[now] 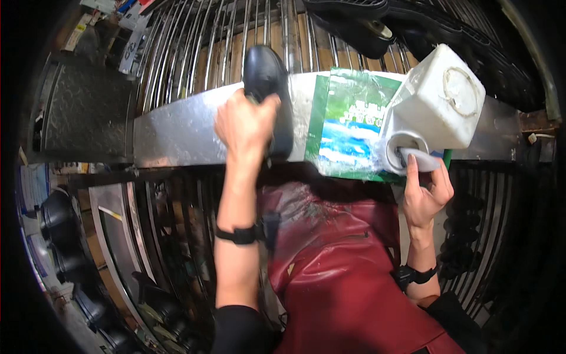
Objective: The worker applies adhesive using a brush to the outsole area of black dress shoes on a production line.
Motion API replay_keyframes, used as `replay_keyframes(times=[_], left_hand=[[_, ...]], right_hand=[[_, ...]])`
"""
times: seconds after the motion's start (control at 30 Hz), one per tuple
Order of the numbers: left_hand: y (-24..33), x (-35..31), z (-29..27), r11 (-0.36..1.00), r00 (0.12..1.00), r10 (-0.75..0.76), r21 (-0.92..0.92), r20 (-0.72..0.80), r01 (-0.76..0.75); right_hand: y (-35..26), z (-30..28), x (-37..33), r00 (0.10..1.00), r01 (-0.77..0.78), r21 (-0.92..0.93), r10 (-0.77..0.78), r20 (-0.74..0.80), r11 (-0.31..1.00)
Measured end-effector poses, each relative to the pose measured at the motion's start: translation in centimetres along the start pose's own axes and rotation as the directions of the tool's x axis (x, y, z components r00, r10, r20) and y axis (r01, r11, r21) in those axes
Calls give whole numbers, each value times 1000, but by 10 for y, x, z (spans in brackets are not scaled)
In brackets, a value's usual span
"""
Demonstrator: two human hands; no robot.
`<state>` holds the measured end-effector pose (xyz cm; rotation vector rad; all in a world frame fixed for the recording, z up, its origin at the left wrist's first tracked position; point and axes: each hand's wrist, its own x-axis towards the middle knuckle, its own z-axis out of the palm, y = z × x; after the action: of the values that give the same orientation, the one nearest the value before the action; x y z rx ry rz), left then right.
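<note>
My left hand (pixel 246 124) is closed around the opening of a black shoe (pixel 265 68). The shoe stands toe away from me on the metal ledge, its side running down along my fingers. On the right, a white plastic jug (pixel 433 88) lies tipped on its side, its round mouth facing me. At that mouth my right hand (pixel 427 192) pinches a pale, smooth, cloth-like piece (pixel 425 160); its exact kind is unclear. Something dark shows inside the mouth beside it. Under the jug lies a green and blue printed plastic sheet (pixel 354 127).
A metal ledge (pixel 177 133) crosses in front of me, with a rack of metal bars (pixel 206 53) behind it. More black shoes (pixel 354 23) lie at the far right. A dark textured panel (pixel 88 112) stands left; black shoes (pixel 59 218) line the lower left.
</note>
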<state>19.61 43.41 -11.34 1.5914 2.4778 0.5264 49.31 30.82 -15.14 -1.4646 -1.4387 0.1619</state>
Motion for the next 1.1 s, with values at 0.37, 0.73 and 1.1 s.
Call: replay_keyframes(times=[0.37,0.73,1.1], left_hand=[[-7,-35,14,962,963,269,-42,-32,-270],[6,-4,28,971,952,232,96,-197,-217],[-85,68,-7,869,997,-57,-495,-55,22]], right_hand=[[3,-3,-6,999,-49,28,48,21,998],[10,4,-9,996,82,2,-82,-19,997],[0,-2,-2,998,10,-17,-9,57,1000]])
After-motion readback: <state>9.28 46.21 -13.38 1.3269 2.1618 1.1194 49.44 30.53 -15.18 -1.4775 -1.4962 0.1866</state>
